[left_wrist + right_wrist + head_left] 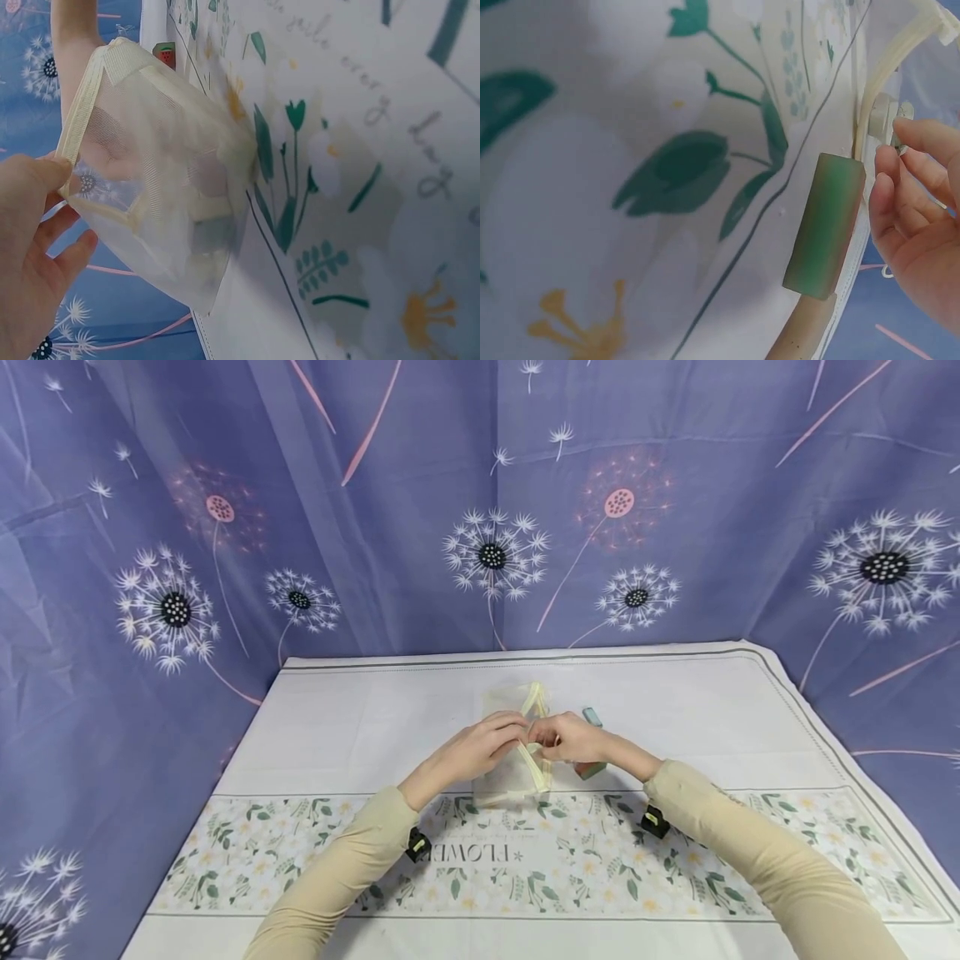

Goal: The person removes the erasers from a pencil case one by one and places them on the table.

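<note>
A see-through mesh pouch with cream zipper edges lies on the table in the head view. My left hand pinches its zipper edge between thumb and finger, and the mouth gapes. Through the mesh a grey-green block and a pinkish one show. My right hand is at the mouth, its fingertips pinching a small pale piece; I cannot tell what it is. Beside that hand lies a green block with a reddish side, its watermelon print showing in the left wrist view.
A teal block lies past my right wrist. In the right wrist view a brownish piece shows below the green block. A white cloth with a floral strip covers the table, and a purple dandelion curtain hangs behind and at both sides.
</note>
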{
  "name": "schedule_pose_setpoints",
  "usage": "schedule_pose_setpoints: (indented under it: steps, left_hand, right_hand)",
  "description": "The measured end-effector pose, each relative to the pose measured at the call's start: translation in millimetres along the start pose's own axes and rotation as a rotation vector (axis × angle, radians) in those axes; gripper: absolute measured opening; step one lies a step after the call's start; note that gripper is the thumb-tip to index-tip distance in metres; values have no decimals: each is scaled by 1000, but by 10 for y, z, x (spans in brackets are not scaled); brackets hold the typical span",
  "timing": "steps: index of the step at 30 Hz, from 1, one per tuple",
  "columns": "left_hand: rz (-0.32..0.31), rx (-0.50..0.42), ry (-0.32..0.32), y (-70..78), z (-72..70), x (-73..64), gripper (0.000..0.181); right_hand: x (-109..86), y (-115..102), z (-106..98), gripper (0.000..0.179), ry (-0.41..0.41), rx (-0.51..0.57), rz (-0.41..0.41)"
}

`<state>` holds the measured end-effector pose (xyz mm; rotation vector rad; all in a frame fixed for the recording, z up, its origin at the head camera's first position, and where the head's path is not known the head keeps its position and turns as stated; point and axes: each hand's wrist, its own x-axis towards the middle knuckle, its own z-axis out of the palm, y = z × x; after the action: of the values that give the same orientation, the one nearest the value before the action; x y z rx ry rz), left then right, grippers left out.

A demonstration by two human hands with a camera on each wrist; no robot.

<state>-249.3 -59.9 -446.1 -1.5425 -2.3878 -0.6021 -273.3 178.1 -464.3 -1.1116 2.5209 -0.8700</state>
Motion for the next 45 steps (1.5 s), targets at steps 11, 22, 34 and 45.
schedule_pose_setpoints:
  steps: [11,22,34,45]
  left_hand:
    - [15,17,14,-13,-1,-27,13]
    - [9,38,6,-3,-2,-54,14]
    - [-13,29,15,-21,-1,-72,14]
    - [-17,49,12,-4,4,-72,13]
  right_hand:
    - [-56,-11,-24,17,13,74,30]
    - [-115,29,-81,16,45,48,27]
    - [-136,39,-84,16,34,91,40]
    - [-293,138,-114,22,46,212,36]
